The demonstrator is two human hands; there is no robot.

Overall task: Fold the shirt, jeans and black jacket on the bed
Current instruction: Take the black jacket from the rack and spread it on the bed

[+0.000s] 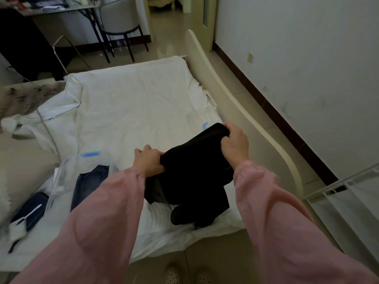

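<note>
1. Nearest, two slippers (pixel 172 273) stand on the tiled floor (pixel 215 261) at the bed's near edge.
2. Two pink sleeves (pixel 106 218) reach forward over the bed (pixel 155 236).
3. The jacket (pixel 194 177) sits on the white sheet near the bed's near right corner. It is black and bunched into a thick, uneven fold. Its lower part sags onto the sheet in a rounded lump close to the edge, and its upper part is raised between the hands.
4. The left hand (pixel 148 161) grasps the jacket's left edge, with the fingers curled over the cloth. The right hand (pixel 234 144) clutches its far corner, with the fingers wrapped around it.
5. The jeans (pixel 90 181), faded blue and flat, lie left of the left sleeve, which partly hides them. They are at a clear bin (pixel 59 177); whether they lie in it or beside it I cannot tell.
6. A navy item (pixel 30 210) lies further left, near the bed's near edge.
7. Beyond the jacket, a broad stretch of wrinkled sheet (pixel 133 103) runs to the far edge. It bears two blue tape marks (pixel 91 154).
8. A cream bed rail (pixel 225 95) curves along the right edge, just beside the right hand. A strip of floor separates it from the wall (pixel 307 58). A white rack (pixel 338 191) stands at the near right.
9. A white garment (pixel 51 115) lies crumpled at the far left, and a cable (pixel 47 130) crosses it.
10. Farthest off, a chair (pixel 121 23) and a counter (pixel 61 9) stand past the bed.
</note>
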